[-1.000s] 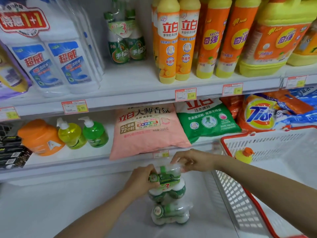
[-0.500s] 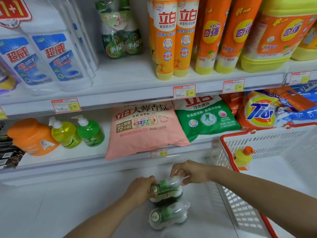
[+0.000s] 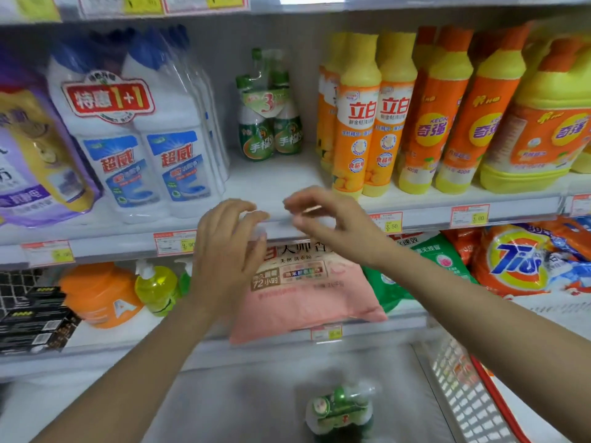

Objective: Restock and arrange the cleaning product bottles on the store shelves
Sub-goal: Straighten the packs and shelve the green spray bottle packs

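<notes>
A shrink-wrapped pack of small green-capped bottles (image 3: pixel 339 410) lies on the pale floor below me, apart from both hands. A matching green pack (image 3: pixel 270 123) stands upright at the back of the upper shelf (image 3: pixel 112 244), with bare shelf in front of it. My left hand (image 3: pixel 227 247) and my right hand (image 3: pixel 323 225) are raised side by side at the front edge of that shelf. Their fingers are curved and apart, and I see no bottle between them. Both hands are motion-blurred.
White toilet-cleaner bottles (image 3: pixel 128 139) stand left of the gap and orange-yellow detergent bottles (image 3: pixel 358 123) right of it. Below are a pink bag (image 3: pixel 303 292), a Tide bag (image 3: pixel 518 260) and pump bottles (image 3: pixel 156 289). A red-rimmed white basket (image 3: pixel 473 404) sits at lower right.
Both hands have let go of the green packs on the floor and risen to the upper shelf's edge. My view has tilted upward.
</notes>
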The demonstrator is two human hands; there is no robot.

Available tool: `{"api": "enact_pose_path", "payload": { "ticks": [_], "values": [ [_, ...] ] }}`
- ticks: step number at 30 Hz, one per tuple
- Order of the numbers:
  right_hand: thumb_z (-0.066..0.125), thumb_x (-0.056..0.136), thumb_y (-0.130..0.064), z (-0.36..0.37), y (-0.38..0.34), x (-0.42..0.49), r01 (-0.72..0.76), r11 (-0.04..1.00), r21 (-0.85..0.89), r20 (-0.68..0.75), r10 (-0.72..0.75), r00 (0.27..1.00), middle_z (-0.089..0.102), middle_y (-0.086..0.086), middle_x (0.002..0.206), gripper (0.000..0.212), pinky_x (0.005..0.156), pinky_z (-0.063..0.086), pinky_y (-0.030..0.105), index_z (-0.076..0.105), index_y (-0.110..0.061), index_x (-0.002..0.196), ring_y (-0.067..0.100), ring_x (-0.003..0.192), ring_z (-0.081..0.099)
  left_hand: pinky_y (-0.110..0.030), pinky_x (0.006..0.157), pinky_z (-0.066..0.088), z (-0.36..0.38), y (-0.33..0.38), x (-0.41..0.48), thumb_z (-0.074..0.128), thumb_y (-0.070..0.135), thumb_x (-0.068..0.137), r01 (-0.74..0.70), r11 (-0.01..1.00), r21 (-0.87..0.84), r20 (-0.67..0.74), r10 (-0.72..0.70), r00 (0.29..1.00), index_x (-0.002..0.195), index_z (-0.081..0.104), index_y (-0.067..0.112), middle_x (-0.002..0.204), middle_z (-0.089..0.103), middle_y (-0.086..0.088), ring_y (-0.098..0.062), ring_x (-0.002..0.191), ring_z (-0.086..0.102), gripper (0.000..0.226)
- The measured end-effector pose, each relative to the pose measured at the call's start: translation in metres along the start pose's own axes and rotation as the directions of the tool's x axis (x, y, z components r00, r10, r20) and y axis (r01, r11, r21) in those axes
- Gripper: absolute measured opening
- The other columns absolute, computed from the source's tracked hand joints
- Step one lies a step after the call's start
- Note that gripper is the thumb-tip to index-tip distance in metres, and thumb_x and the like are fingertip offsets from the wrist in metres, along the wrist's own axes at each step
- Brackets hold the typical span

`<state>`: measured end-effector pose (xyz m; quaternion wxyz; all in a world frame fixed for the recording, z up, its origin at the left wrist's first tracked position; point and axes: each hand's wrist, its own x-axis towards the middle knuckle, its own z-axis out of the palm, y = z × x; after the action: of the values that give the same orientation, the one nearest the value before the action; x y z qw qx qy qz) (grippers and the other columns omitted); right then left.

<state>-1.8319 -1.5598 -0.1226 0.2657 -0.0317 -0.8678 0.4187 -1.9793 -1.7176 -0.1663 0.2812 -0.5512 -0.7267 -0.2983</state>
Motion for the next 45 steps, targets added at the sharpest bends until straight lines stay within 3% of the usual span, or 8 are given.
{"api": "enact_pose_path", "payload": {
  "ticks": [3,6,11,15,23,34,41,45],
  "values": [
    [0.061,0.097,-0.017,0.006,-0.007,0.065,-0.015,1.0,-0.028,-0.146,0.011,0.989,0.059,0.007,0.129,0.038,0.1,0.048,0.024,0.051,-0.006,0.132,0.015,0.118,0.057,-0.05,0.12,0.016,0.001,-0.033,0.009,0.036,0.042,0.097,-0.002,0.989,0.145,0.24,-0.033,0.97,0.141,0.05,0.018,0.151,0.043,-0.01,-0.029,0.146,0.029,0.053],
    [0.061,0.098,-0.024,0.013,0.007,0.124,-0.252,0.963,0.097,-0.211,0.268,0.94,0.049,0.005,0.138,0.054,0.104,0.041,0.027,0.038,-0.006,0.143,0.015,0.124,0.049,-0.047,0.122,0.007,0.011,-0.054,0.004,0.024,0.047,0.099,-0.018,0.984,0.177,0.367,-0.049,0.929,0.152,0.033,0.025,0.156,0.036,-0.009,-0.026,0.148,0.024,0.057],
    [0.063,0.096,-0.029,0.011,0.046,0.191,-0.416,0.907,0.067,-0.249,0.419,0.873,0.049,0.01,0.144,0.058,0.114,0.037,0.039,0.037,-0.012,0.145,0.027,0.132,0.048,-0.048,0.121,0.01,0.02,-0.07,0.002,0.028,0.044,0.1,-0.089,0.978,0.189,0.336,0.021,0.942,0.154,0.027,0.027,0.157,0.035,-0.006,-0.026,0.147,0.027,0.056],
    [0.065,0.094,-0.035,-0.001,0.062,0.22,-0.516,0.857,-0.021,-0.367,0.473,0.801,0.026,0.008,0.16,0.083,0.112,0.027,0.026,0.015,-0.013,0.156,0.027,0.144,0.03,-0.047,0.121,0.01,0.024,-0.07,-0.002,0.033,0.04,0.1,-0.098,0.981,0.17,0.287,0.045,0.957,0.153,0.027,0.027,0.156,0.037,-0.005,-0.025,0.146,0.029,0.055],
    [0.075,0.083,-0.042,0.019,0.066,0.234,-0.538,0.843,0.013,-0.519,0.465,0.717,0.059,0.012,0.127,0.065,0.095,0.052,0.039,0.048,-0.008,0.132,0.03,0.111,0.059,-0.046,0.123,0.005,0.024,-0.076,-0.004,0.033,0.037,0.102,-0.107,0.982,0.154,0.273,0.062,0.96,0.154,0.028,0.025,0.156,0.037,-0.007,-0.025,0.147,0.028,0.054],
    [0.07,0.081,-0.058,0.022,0.032,0.187,-0.481,0.867,-0.134,-0.472,0.371,0.8,0.071,0.004,0.106,0.048,0.084,0.058,0.044,0.062,-0.019,0.108,0.026,0.091,0.069,-0.043,0.123,0.005,0.011,-0.069,-0.003,0.031,0.04,0.1,-0.048,0.996,0.076,0.307,0.023,0.951,0.153,0.032,0.024,0.157,0.034,-0.005,-0.022,0.149,0.021,0.055],
    [0.075,0.066,-0.062,-0.002,-0.007,0.132,-0.399,0.915,0.065,-0.443,0.385,0.809,0.076,-0.001,0.093,0.053,0.08,0.061,0.043,0.072,-0.02,0.099,0.017,0.083,0.073,-0.042,0.122,0.019,-0.011,-0.049,0.001,0.027,0.049,0.095,0.228,0.961,-0.157,0.165,-0.202,0.965,0.147,0.041,0.018,0.157,0.034,-0.002,-0.019,0.149,0.02,0.062],
    [0.075,0.07,-0.06,-0.019,-0.035,0.104,-0.35,0.92,0.177,-0.383,0.392,0.837,0.075,0.003,0.091,0.055,0.081,0.06,0.047,0.067,-0.014,0.098,0.021,0.083,0.074,-0.031,0.111,0.032,-0.039,-0.027,0.018,0.048,0.056,0.088,0.422,0.767,-0.482,0.075,-0.444,0.893,0.144,0.043,0.028,0.145,0.046,0.0,-0.017,0.133,0.042,0.063]
  ]
}}
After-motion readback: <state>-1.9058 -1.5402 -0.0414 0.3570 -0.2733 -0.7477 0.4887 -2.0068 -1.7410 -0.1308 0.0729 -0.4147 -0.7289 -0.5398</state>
